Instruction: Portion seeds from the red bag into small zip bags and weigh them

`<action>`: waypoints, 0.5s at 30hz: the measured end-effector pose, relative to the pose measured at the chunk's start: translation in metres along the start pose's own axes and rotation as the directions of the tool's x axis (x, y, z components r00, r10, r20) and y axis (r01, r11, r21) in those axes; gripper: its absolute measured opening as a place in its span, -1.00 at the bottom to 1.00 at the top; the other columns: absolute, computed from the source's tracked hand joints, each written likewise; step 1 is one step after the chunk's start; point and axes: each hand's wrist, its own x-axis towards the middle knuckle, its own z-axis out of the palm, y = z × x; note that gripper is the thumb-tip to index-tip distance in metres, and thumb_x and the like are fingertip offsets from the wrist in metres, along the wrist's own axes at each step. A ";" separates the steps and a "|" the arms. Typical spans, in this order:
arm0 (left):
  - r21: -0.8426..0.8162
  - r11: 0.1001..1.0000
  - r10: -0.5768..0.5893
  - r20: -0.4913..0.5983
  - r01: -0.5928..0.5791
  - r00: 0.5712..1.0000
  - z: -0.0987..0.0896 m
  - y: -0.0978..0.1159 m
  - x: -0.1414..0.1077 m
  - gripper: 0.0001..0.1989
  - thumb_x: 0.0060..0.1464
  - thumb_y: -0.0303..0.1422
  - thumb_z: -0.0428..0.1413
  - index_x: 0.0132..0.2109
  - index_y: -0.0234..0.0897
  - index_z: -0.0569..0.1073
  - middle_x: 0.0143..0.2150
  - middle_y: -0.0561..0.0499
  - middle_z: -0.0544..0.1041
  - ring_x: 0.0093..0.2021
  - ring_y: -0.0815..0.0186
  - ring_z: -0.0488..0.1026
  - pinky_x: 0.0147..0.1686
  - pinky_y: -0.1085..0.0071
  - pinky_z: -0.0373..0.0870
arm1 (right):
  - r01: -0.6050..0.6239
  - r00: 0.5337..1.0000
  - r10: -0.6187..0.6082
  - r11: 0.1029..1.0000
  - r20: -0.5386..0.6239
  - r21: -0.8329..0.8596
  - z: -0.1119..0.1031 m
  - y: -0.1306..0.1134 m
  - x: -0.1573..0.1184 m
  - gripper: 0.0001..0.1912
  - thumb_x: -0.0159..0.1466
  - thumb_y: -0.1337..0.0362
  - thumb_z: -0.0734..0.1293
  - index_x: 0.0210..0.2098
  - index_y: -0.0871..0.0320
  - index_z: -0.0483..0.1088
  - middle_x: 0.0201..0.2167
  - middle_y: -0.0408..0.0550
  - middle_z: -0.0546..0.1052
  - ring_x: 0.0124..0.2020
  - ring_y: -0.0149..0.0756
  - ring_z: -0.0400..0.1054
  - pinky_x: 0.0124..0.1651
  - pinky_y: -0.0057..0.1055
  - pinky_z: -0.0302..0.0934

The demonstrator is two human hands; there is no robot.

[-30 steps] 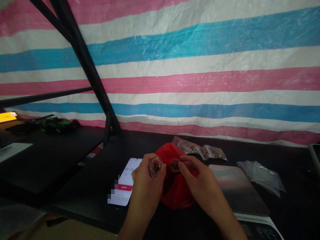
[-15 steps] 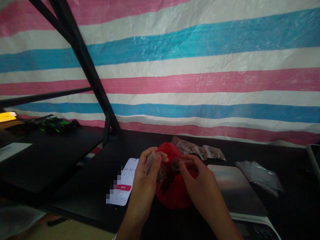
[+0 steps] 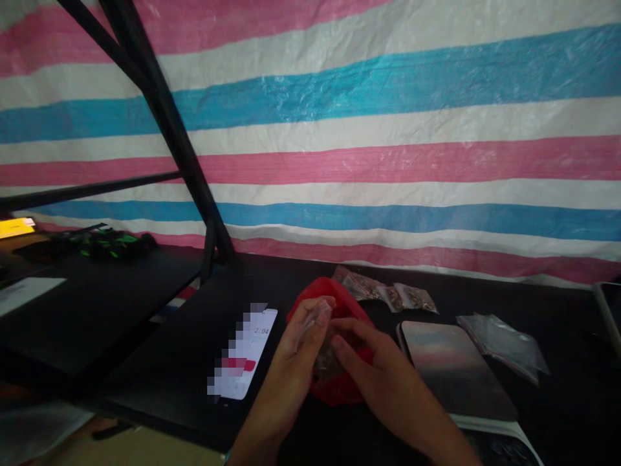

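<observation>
- Black metal frame [image 3: 169,129] slanting up on the left, striped tarp [image 3: 339,160] behind, black tabletop [image 3: 160,362] below
- Phone [image 3: 252,359] lying left of the hands, showing 2:04
- Left hand [image 3: 291,346] has its fingers curled around a clear plastic bag [image 3: 310,325], brownish bits low in it, right over the red plastic bag [image 3: 317,288]
- Right hand [image 3: 376,353] has bent fingers up by the clear bag, can't tell how closed or if they're gripping anything
- Filled zip bags [image 3: 413,298] at the back, brown bits inside
- Flat clear bags [image 3: 507,346] right of the digital scale [image 3: 458,369]
- Phone's left edge is pixelated, hands mostly block the red bag's inside, scale's bottom is cut off
</observation>
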 end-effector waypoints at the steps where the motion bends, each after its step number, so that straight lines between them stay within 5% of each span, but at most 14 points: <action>1: 0.007 1.000 0.025 -0.022 -0.025 0.999 0.002 0.001 0.000 -0.58 0.23 0.05 0.29 0.05 -0.11 0.59 0.15 -0.04 0.64 0.14 0.14 0.57 0.03 0.34 0.48 | -0.018 0.998 0.014 0.997 0.060 0.072 0.001 0.000 -0.001 -0.66 0.43 0.13 0.37 0.16 0.00 0.54 0.14 -0.05 0.64 0.14 -0.17 0.54 0.28 -0.23 0.33; 7: -0.008 0.991 0.136 -0.081 -0.137 0.987 0.001 0.004 0.003 -0.64 0.28 0.00 0.27 -0.02 -0.17 0.62 -0.01 -0.04 0.71 0.06 0.15 0.61 0.08 0.31 0.49 | -0.051 0.994 0.032 0.983 0.106 0.178 0.013 0.001 0.002 -0.59 0.29 0.40 0.45 0.12 0.04 0.56 0.06 -0.13 0.68 0.06 -0.19 0.57 0.23 -0.27 0.36; 15: 0.100 0.991 0.078 0.093 -0.087 0.993 0.006 0.003 0.000 -0.74 0.27 -0.11 0.30 -0.03 -0.16 0.59 -0.17 0.02 0.71 -0.13 0.26 0.65 -0.04 0.39 0.55 | -0.073 0.983 0.078 0.997 0.167 -0.032 -0.009 0.001 -0.010 -0.51 0.28 0.39 0.43 0.18 -0.06 0.56 0.13 -0.16 0.66 0.10 -0.18 0.55 0.29 -0.26 0.30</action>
